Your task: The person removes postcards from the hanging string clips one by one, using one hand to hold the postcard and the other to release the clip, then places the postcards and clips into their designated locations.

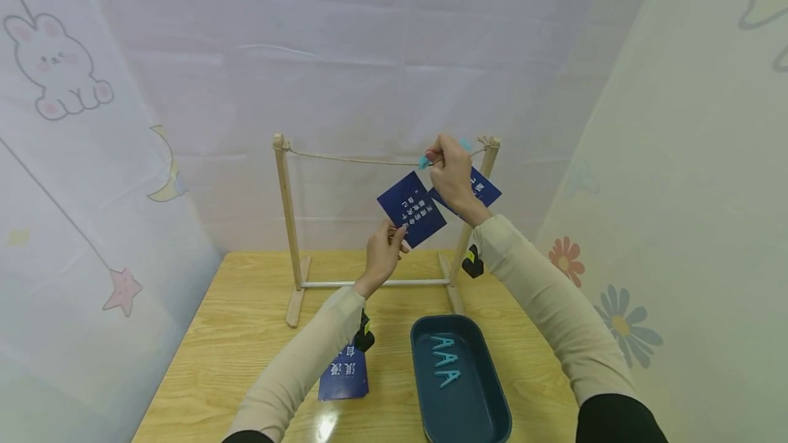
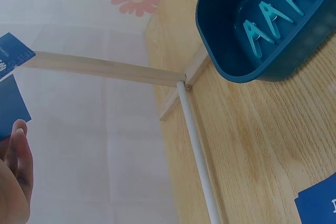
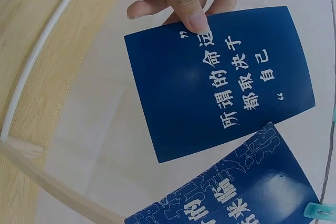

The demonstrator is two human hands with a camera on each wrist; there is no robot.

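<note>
My left hand pinches a dark blue card with white Chinese characters by its lower edge. In the right wrist view the left thumb lies on the card's face. Up at the twine, my right hand pinches a light blue clothespin, just above the card's upper corner. Whether that clothespin bites the card cannot be told. Behind the right hand a second blue card hangs tilted from another light blue clothespin; the right hand partly covers it in the head view.
The twine spans a wooden frame with a white crossbar. A dark teal tray with several light blue clothespins stands at front right on the wooden table. More blue cards lie under the left forearm.
</note>
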